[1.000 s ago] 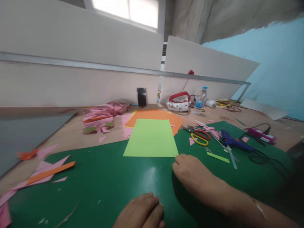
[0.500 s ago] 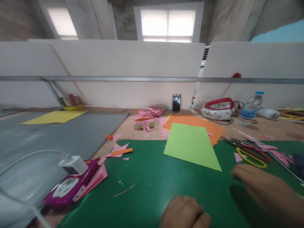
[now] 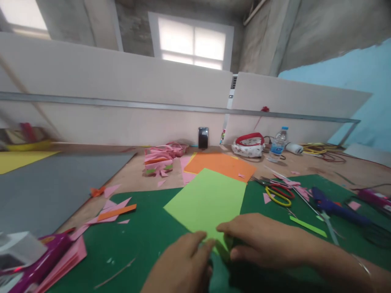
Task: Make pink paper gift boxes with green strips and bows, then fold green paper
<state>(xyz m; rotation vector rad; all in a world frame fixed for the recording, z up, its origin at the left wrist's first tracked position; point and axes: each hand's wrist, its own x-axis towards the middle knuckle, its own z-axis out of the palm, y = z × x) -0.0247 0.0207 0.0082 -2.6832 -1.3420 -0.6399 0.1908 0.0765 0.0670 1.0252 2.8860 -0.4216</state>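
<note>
A light green sheet of paper (image 3: 207, 199) lies on the green mat (image 3: 137, 232), one corner towards me. My left hand (image 3: 183, 260) is at the sheet's near edge, its thumb and index finger closed on the paper close to the corner. From the right, my right hand (image 3: 259, 238) reaches over the same corner. Its fingers are stretched out, with the index fingertip on or just above the sheet and the thumb apart below. The near corner lies between the two hands, partly in shadow.
Orange sheets (image 3: 220, 165) lie behind the green one. Scissors (image 3: 277, 194), a blue glue gun (image 3: 339, 209) and pink scraps are to the right. Pink strips (image 3: 161, 156), a phone (image 3: 203, 137), a pouch (image 3: 249, 145) and a water bottle (image 3: 277, 145) stand further back. A purple power strip (image 3: 45, 260) is at left.
Both hands have moved to the green sheet's near edge. The sheet has turned, with a corner now pointing towards me. The view has swung right and tilted.
</note>
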